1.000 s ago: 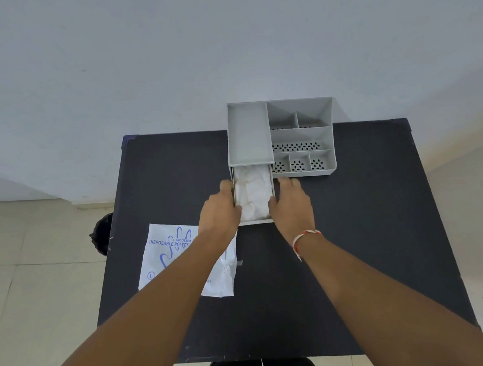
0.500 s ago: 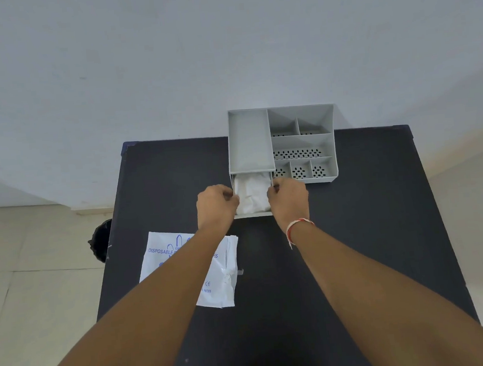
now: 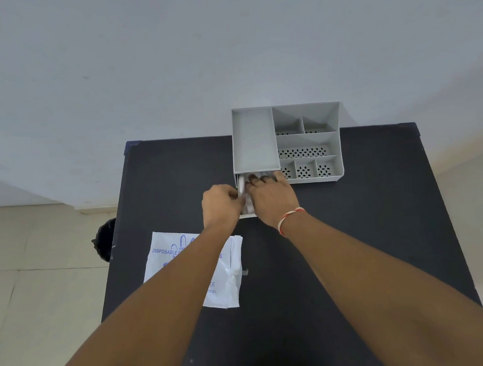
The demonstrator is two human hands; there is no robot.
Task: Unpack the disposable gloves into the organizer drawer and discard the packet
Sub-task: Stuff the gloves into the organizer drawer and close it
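Note:
A grey organizer [image 3: 306,142] stands at the far edge of the black table [image 3: 355,231]. Its drawer [image 3: 247,215] is pulled out toward me from under the left compartment. White disposable gloves [image 3: 242,182] lie inside it, mostly hidden. My right hand [image 3: 270,196] lies flat over the drawer, its fingers stretched onto the gloves. My left hand [image 3: 221,205] is curled against the drawer's left wall and grips it. The flat white packet [image 3: 165,259] with blue print lies on the table near left, partly under my left forearm.
A dark bin [image 3: 105,241] stands on the tiled floor beside the table's left edge. A pale wall rises right behind the organizer. The organizer's small perforated compartments [image 3: 306,171] sit just right of the drawer.
My right hand has moved from the drawer's right side onto the top of the gloves, fingers now stretched out. My left hand stays at the drawer's left wall.

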